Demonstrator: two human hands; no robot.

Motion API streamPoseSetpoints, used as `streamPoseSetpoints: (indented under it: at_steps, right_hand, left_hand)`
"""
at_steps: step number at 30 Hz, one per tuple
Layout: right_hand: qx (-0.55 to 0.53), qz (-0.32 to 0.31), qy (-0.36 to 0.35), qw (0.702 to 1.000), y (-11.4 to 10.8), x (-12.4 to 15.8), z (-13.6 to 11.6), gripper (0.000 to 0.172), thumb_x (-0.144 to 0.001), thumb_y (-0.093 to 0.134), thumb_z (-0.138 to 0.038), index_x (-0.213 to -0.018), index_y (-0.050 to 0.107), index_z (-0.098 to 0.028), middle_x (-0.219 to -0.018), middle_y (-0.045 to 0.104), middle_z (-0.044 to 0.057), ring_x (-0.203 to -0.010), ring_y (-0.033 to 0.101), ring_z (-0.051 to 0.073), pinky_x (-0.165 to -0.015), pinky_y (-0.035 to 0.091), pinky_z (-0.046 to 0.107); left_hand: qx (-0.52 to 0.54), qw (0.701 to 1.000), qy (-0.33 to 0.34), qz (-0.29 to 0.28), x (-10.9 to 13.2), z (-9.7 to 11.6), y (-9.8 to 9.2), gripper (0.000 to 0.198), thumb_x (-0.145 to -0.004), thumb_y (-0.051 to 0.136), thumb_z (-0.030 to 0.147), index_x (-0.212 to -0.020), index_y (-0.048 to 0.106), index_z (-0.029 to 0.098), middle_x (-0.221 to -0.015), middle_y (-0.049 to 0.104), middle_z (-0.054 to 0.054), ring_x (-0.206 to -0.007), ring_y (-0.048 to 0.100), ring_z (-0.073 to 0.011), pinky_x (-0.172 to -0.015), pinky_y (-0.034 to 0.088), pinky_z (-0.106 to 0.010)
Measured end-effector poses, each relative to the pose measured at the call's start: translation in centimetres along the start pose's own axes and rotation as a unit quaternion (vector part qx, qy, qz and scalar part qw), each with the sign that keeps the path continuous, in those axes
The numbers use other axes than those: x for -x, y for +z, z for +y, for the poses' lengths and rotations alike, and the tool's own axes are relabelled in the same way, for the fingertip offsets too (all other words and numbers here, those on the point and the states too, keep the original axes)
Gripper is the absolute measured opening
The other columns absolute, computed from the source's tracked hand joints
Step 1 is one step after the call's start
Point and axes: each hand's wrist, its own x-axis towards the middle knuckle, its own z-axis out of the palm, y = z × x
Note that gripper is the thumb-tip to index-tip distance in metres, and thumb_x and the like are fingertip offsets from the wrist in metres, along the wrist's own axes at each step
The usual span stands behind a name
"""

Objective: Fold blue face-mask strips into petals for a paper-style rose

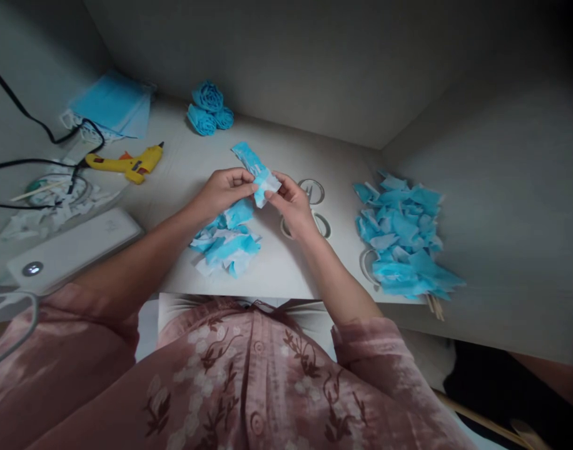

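Note:
Between my two hands is a strip of blue and white fabric point(251, 161), its far end pointing up and left. My left hand point(228, 189) pinches its left side near the middle. The thumb and fingers of my right hand point(291, 203) close on the white lower end. Under my left wrist lies a loose pile of similar blue and white pieces point(230, 244). Close to my right hand are scissors point(323, 225), their handles partly covered by that hand, and a tape roll point(314, 189).
Three blue rolled fabric flowers point(207, 106) sit at the back. To the left are blue face masks point(109, 103), a yellow glue gun point(131, 164), white scraps point(56, 203) and a white power bank-like box point(75, 250). A bigger blue heap point(401, 231) covers the right side, beside the partition wall.

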Motion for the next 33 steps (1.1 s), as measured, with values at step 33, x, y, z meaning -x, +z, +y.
streamPoseSetpoints:
  at_steps: [33]
  right_hand:
    - [0.241, 0.014, -0.215, 0.946, -0.6, 0.4, -2.3, 0.008, -0.085, 0.063, -0.022, -0.088, 0.070, -0.026, -0.112, 0.077, 0.006, -0.111, 0.069, 0.024, -0.107, 0.051, 0.044]
  left_hand:
    - [-0.085, 0.995, -0.010, -0.048, 0.1, 0.8, -0.8, 0.038, -0.075, 0.081, 0.051, -0.065, 0.073, 0.016, -0.062, 0.067, -0.002, -0.060, 0.056, -0.0125, -0.058, 0.043, -0.024]
